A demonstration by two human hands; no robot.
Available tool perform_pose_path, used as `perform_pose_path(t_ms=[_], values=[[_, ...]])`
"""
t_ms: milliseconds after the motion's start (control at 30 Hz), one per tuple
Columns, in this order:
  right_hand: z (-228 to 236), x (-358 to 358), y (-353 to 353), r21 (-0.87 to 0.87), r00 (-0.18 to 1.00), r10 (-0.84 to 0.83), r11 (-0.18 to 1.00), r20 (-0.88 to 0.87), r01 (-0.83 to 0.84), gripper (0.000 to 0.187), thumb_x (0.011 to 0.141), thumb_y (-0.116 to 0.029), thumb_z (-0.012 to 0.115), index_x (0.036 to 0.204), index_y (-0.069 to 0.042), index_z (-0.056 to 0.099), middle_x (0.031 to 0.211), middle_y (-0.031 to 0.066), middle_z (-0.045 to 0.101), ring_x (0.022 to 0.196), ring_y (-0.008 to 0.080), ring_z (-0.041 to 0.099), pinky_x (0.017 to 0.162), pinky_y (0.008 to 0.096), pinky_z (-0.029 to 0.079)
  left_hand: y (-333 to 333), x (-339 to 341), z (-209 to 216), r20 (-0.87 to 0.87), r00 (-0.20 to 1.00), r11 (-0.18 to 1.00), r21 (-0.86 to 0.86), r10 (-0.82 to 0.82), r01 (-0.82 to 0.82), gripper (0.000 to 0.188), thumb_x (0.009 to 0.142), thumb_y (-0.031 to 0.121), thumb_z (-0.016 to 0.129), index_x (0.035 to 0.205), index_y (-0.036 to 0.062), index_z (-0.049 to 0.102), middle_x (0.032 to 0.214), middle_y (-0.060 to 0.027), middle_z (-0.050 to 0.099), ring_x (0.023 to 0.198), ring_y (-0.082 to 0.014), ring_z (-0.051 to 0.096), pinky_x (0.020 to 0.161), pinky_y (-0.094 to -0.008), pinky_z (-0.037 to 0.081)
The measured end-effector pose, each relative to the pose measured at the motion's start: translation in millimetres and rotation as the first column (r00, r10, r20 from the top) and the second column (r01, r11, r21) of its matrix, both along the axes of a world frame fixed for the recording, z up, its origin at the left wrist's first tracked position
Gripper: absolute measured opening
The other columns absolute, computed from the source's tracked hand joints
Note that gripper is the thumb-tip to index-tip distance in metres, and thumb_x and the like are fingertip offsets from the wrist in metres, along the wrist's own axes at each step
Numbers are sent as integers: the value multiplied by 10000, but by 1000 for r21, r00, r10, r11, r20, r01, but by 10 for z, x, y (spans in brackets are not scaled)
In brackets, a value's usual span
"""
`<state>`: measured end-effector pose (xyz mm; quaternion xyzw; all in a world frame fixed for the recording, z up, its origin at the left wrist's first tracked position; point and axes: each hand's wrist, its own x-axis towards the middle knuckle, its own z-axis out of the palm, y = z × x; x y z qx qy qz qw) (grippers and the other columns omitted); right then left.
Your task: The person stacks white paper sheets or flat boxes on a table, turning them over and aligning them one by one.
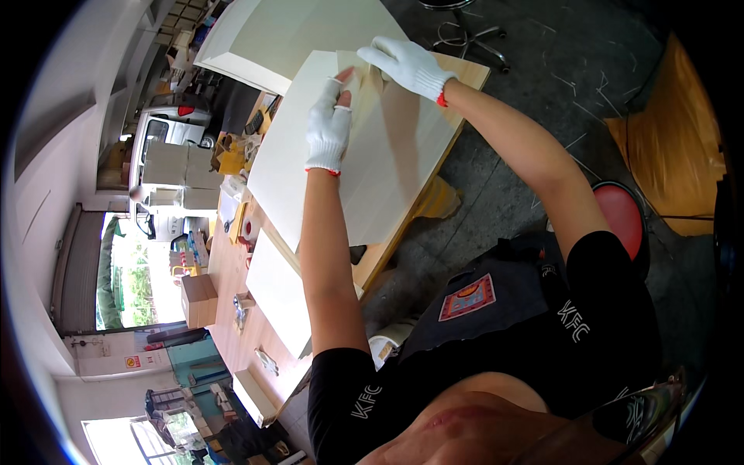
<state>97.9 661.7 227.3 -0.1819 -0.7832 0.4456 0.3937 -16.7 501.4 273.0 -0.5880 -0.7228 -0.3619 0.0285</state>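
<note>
On a large stack of thin white sheets (291, 167) both my hands work near the far edge, in white knit gloves with red cuffs. A thin beige piece (353, 66), partly see-through, rises between them. My right hand (407, 68) has its fingers at the piece's right side and seems to grip it; its fingertips are partly hidden. My left hand (328, 128) rests over the white surface, thumb and a finger bare at the tips, apart and close to the piece's lower left. A shadow from my right arm falls across the sheets.
The wooden table (225, 302) holds another white sheet (277, 291), a brown box (199, 301) and small tools. Beyond the stack stands a curved pale panel (310, 35). A red stool (620, 217) and a wheeled chair base (469, 43) stand on the dark floor, right.
</note>
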Motion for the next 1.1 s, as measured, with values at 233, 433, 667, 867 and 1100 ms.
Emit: perform_pose_path(t_ms=[233,433,667,867,1100], values=[[-52,-53,2,2,994,-15,1000,-110,15,501,973,-522,493,892,-35,580,646,100,532,609,255,519,637,384,427,10,9,-59,240,970,992,-126,29,2,325,909,84,661,1234,76,636,781,13,529,661,-83,450,622,-256,404],[60,44,-40,-61,999,32,998,31,-30,532,964,-549,468,882,-34,576,701,163,563,694,347,561,680,442,430,-15,117,27,230,973,999,-42,33,-24,310,913,48,654,1221,86,644,704,26,468,630,-74,453,578,-245,393],[-13,-22,11,35,999,-41,999,-30,42,528,969,-526,462,866,-18,564,738,204,589,740,403,586,700,480,432,-5,127,65,248,966,989,-143,74,-39,270,917,74,659,1186,84,655,779,-12,544,694,-83,491,644,-239,435],[4,-10,-21,17,999,-33,999,-34,34,528,969,-526,459,865,-21,569,737,207,591,742,400,590,701,476,436,-14,89,4,186,980,983,-179,74,-41,273,932,139,659,1194,60,649,870,16,575,729,-74,455,645,-240,382],[28,34,-30,28,999,-21,999,23,21,544,952,-559,472,886,-34,598,742,195,612,736,385,604,692,464,450,10,148,19,116,992,999,-11,50,-49,300,915,66,650,1212,106,651,824,-18,553,734,-103,487,709,-246,459]])
